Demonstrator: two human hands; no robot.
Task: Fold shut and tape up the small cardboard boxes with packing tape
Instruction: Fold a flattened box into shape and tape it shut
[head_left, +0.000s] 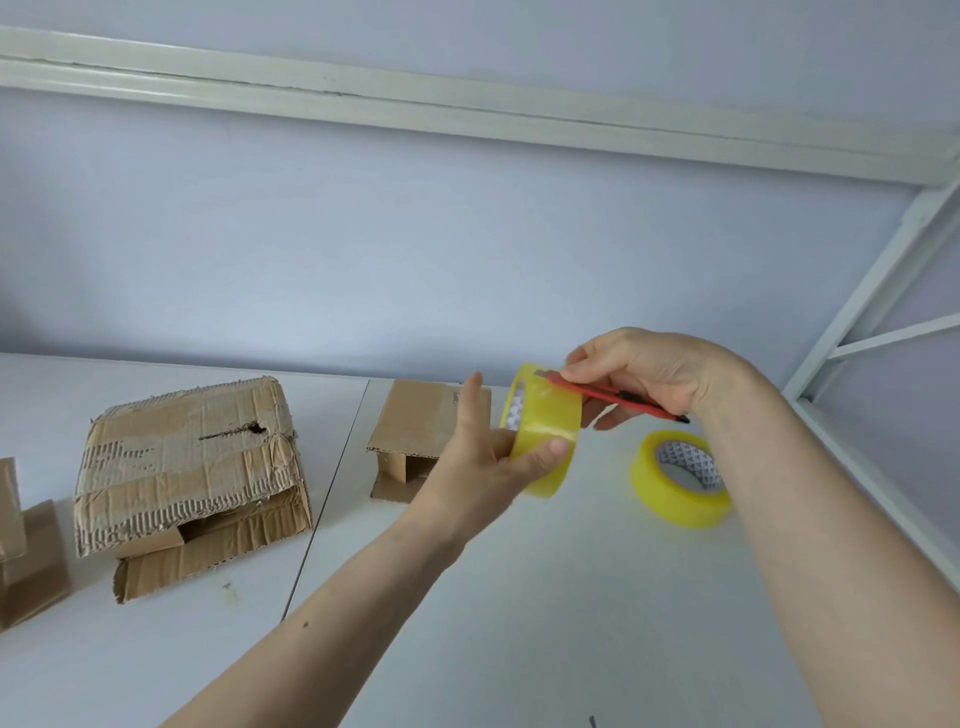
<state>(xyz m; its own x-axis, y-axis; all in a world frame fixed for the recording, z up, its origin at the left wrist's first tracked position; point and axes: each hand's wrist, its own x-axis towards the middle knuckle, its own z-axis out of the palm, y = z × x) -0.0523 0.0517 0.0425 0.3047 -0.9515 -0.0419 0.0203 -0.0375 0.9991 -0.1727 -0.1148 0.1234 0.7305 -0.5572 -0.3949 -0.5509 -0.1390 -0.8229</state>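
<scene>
Yellow-tinted clear packing tape roll (543, 431) sits gripped in your left hand (483, 467) above the white worktop (519, 597). Your right hand (639, 371) pinches a slim red utility knife (615, 396) against its rim.

soft, even daylight fills the frame, bright without glare. faint shadows sit under the torn cardboard box (192, 467) at centre left. wide-angle distortion bends the white frame rail (467, 111) across the top. focus is mostly sharp.
</scene>
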